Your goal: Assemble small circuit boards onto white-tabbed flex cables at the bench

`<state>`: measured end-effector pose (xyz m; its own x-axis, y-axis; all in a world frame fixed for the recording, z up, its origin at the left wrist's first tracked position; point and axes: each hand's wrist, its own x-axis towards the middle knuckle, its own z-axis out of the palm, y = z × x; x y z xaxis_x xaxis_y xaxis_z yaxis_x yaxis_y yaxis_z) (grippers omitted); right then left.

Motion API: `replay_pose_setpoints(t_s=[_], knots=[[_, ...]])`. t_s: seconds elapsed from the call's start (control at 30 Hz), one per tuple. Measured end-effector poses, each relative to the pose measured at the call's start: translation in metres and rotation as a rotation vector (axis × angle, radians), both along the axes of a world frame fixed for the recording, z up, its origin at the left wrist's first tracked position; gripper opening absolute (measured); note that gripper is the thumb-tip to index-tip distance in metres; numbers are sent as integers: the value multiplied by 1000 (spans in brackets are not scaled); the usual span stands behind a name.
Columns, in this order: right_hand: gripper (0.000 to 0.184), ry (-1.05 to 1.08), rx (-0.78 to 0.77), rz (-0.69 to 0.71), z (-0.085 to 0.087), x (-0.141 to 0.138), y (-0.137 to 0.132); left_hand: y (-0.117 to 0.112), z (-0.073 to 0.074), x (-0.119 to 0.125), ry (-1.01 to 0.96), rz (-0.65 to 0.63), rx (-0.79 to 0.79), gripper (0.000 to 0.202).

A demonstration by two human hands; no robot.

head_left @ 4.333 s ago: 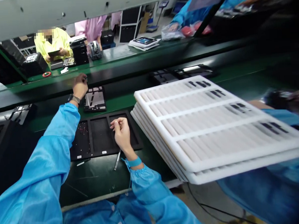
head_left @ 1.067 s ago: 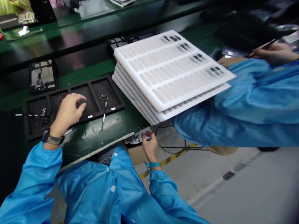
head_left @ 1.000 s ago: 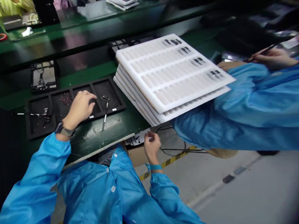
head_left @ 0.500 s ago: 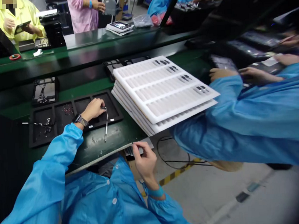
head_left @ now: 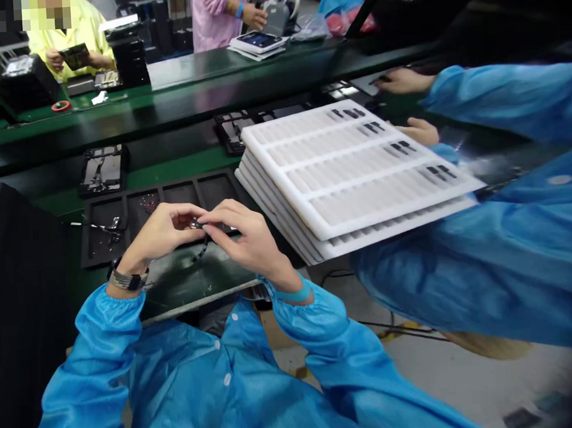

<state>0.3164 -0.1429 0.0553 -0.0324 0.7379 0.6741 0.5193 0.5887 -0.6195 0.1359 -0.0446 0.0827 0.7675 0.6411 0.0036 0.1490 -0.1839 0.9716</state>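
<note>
My left hand (head_left: pixel 165 230), with a watch at its wrist, is closed in a pinch on a small dark flex cable part (head_left: pixel 198 224). My right hand (head_left: pixel 249 241), with a blue band at its wrist, meets it from the right, thumb and fingertips closed on the same part. A thin dark tail hangs below the fingertips. Both hands are above the front edge of a black compartment tray (head_left: pixel 104 199) and partly cover it. In its left compartment lie small metal and black parts (head_left: pixel 115 228); tiny reddish pieces (head_left: pixel 150 202) lie in another.
To the right, a stack of white slotted trays (head_left: pixel 325 228) overhangs the table edge; its top tray has several black pieces. Behind the black tray lie opened device housings (head_left: pixel 102 169). A co-worker's blue sleeve (head_left: pixel 500 100) and hands are at right. A dark box (head_left: pixel 21 285) stands at left.
My right hand has come up from the table edge to meet my left. My left hand has drawn back toward me, still holding the small part. The view has swung left.
</note>
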Motion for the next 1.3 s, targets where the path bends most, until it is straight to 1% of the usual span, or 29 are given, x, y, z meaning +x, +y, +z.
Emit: replay_pose_setpoints(t_s=[0.07, 0.17, 0.37, 0.5, 0.6, 0.73, 0.8, 0.9, 1.0, 1.1, 1.2, 1.3], knots=[[16, 28, -39, 52, 0, -7, 5, -3, -3, -8, -48, 29, -51, 28], [14, 84, -131, 89, -3, -15, 9, -5, -11, -17, -123, 84, -120, 36], [19, 282, -364, 102, -9, -26, 15, -11, -19, -26, -88, 169, -121, 33], [18, 365, -448, 84, -10, -31, 16, -19, -22, -28, -96, 213, -92, 33], [19, 412, -480, 123, -11, -32, 15, -25, -26, -27, -101, 245, -76, 33], [19, 459, -525, 199, -12, -32, 16, -33, -31, -25, -112, 322, 27, 25], [19, 452, -543, 209, -11, -30, 16, -35, -33, -25, -94, 370, 79, 24], [17, 360, -510, 159, -9, -26, 16, -37, -31, -25, -67, 390, 117, 28], [14, 186, -454, 103, -5, -21, 14, -40, -26, -26, -51, 367, 133, 30], [8, 38, -390, 85, -4, -18, 14, -42, -22, -27, -31, 343, 143, 32], [8, -49, -276, 69, -8, -21, 14, -42, -20, -26, -38, 329, 112, 33], [14, -106, -110, 31, -17, -26, 14, -39, -22, -27, -85, 334, 10, 34]])
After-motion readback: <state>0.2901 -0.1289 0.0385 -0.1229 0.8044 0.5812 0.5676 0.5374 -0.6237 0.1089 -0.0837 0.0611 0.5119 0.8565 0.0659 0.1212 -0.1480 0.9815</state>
